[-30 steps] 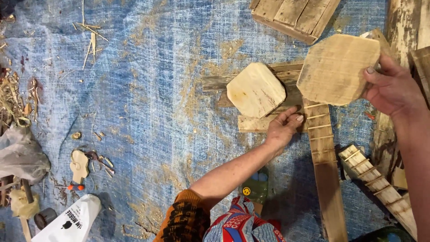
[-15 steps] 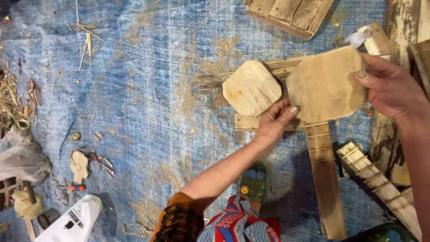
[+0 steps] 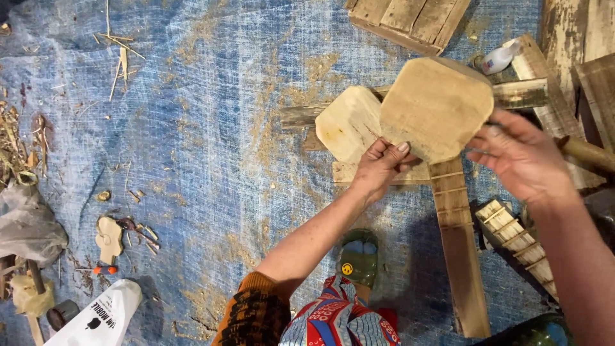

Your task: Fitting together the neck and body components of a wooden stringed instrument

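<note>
wood panels: 2 | left hand fingers pinching one | right hand spread

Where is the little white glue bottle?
In the head view, the small white plastic bottle lies at the upper right, on the weathered wooden slats just past the big flat eight-sided wooden board.
</note>
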